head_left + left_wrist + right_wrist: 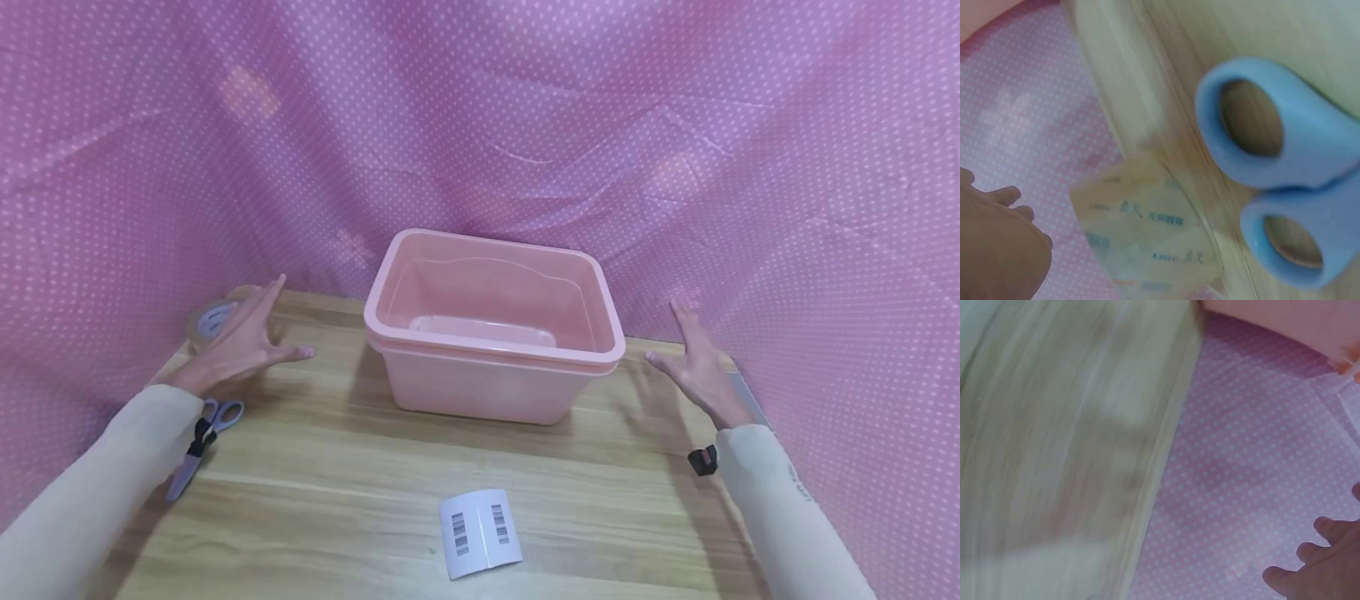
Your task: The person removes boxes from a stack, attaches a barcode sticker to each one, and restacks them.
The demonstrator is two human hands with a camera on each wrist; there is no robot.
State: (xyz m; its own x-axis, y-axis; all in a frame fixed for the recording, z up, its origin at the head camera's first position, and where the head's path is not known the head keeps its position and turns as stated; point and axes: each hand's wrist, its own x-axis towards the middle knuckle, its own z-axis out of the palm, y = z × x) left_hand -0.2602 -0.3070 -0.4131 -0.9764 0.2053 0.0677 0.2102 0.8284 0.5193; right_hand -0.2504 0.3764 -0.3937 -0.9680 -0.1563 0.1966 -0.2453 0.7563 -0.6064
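Two pink plastic bins [480, 383], one nested inside the other, stand at the back middle of the wooden table. To their left my left hand [243, 337] hovers with spread fingers and thumb out, holding nothing. A roll of tape [201, 323] lies just behind that hand, partly covered by it; the left wrist view shows printed tape [1147, 231] close up. Beside the left sleeve lie scissors [202, 442] with pale blue handles [1297, 131]. My right hand [701, 375] is held in the air right of the bins, fingers apart, touching nothing.
A white sheet of barcode labels [481, 533] lies near the front middle of the table [322, 500]. Pink dotted cloth [480, 125] hangs around the back and both sides. A flat grey object [746, 396] is partly hidden behind the right wrist.
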